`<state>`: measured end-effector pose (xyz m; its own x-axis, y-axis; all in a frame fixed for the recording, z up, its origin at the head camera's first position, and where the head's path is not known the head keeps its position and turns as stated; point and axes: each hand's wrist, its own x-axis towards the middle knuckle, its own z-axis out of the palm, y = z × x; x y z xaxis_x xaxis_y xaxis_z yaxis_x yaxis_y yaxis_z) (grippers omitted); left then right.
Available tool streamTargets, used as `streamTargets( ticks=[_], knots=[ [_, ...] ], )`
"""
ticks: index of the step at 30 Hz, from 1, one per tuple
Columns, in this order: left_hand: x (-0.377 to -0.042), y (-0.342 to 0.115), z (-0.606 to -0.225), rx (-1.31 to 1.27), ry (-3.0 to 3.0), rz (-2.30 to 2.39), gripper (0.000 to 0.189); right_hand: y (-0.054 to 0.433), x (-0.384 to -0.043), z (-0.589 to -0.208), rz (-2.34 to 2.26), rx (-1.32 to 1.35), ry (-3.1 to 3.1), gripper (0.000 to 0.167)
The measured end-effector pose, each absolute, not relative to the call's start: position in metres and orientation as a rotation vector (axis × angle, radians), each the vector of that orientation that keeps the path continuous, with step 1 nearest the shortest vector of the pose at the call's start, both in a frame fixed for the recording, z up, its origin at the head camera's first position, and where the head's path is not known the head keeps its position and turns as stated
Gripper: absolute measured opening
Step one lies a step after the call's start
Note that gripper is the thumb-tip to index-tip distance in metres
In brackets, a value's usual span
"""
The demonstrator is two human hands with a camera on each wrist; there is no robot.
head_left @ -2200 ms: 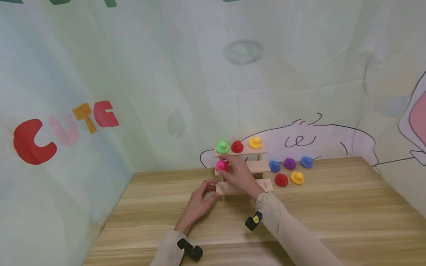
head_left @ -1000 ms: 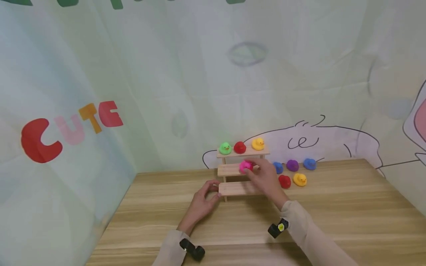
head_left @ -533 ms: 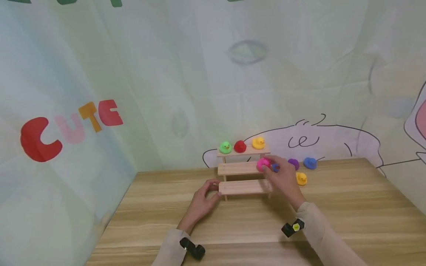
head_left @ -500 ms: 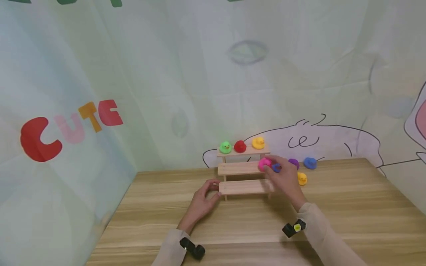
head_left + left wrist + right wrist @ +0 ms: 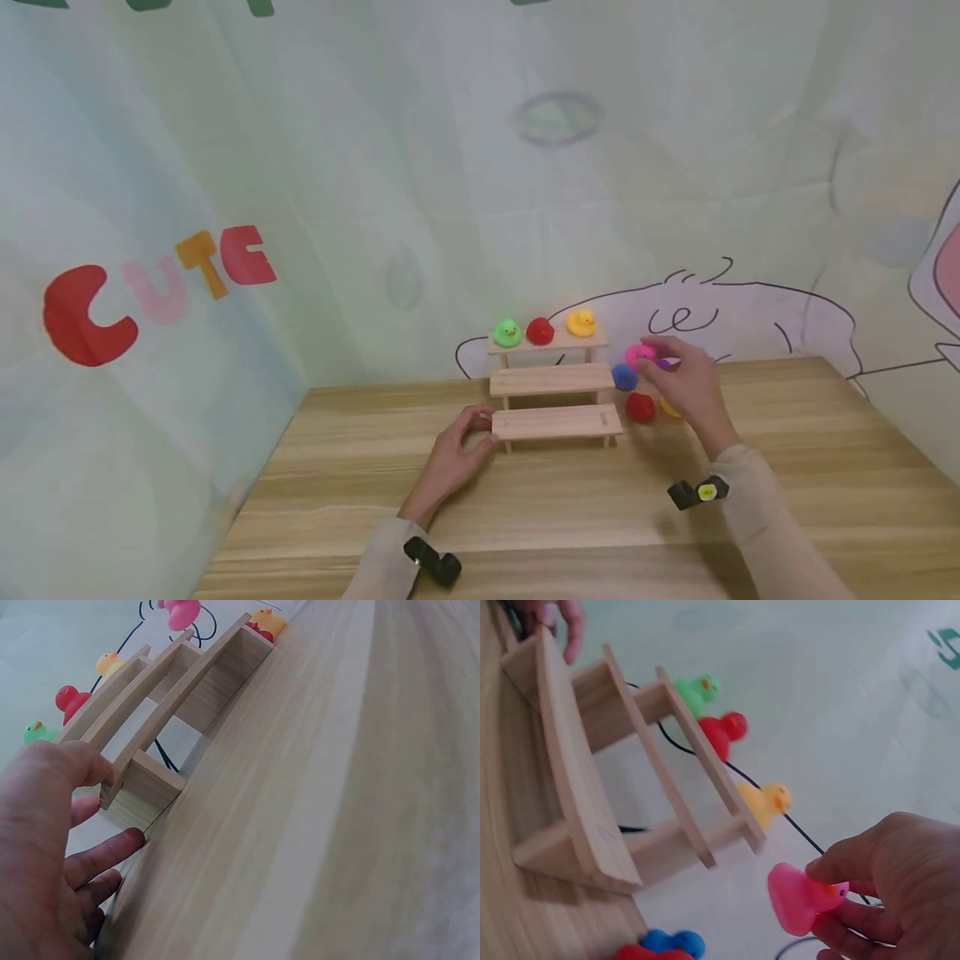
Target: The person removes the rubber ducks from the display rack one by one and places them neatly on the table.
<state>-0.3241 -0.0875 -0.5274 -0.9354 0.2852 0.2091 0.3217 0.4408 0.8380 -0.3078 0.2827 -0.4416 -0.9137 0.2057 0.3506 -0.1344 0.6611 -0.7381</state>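
Note:
My right hand (image 5: 693, 392) pinches a pink rubber duck (image 5: 640, 357) between thumb and fingers, above the table and right of a three-tier wooden stand (image 5: 555, 423). In the right wrist view the pink duck (image 5: 799, 898) is tilted on its side. My left hand (image 5: 450, 458) grips the left end of the stand's lowest tier; its thumb and a fingertip sit at that edge in the left wrist view. On the top tier are a green duck (image 5: 507, 333), a red duck (image 5: 540, 332) and a yellow duck (image 5: 582, 323). The middle and lowest tiers are bare.
Right of the stand, a blue duck (image 5: 625, 377) and another red duck (image 5: 641, 407) are on the wooden table (image 5: 360, 483). A purple duck (image 5: 663, 364) and another yellow duck (image 5: 669, 407) show partly behind my right hand. A printed curtain (image 5: 420, 167) hangs behind.
My right hand has carried the pink duck from the middle tier's left end rightward, up and off the stand. My left hand keeps its hold on the lowest tier.

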Motion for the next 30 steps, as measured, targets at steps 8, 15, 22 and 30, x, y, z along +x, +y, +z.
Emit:
streamTargets(
  ticks=[8,15,22,30],
  knots=[
    [-0.324,-0.09,-0.528,-0.548,-2.629,-1.536,0.038,0.32,-0.309,-0.44,1.172,-0.103,-2.578,0.046],
    [-0.323,-0.09,-0.528,-0.552,-2.633,-1.552,0.039,0.349,-0.307,-0.44,1.179,-0.106,-2.723,0.054],
    [-0.325,-0.088,-0.527,-0.548,-2.632,-1.555,0.039,0.371,-0.301,-0.443,1.125,-0.196,-2.816,0.057],
    [-0.325,-0.087,-0.527,-0.555,-2.642,-1.546,0.039,0.389,-0.299,-0.457,1.068,-0.169,-2.844,0.056]
  ],
)
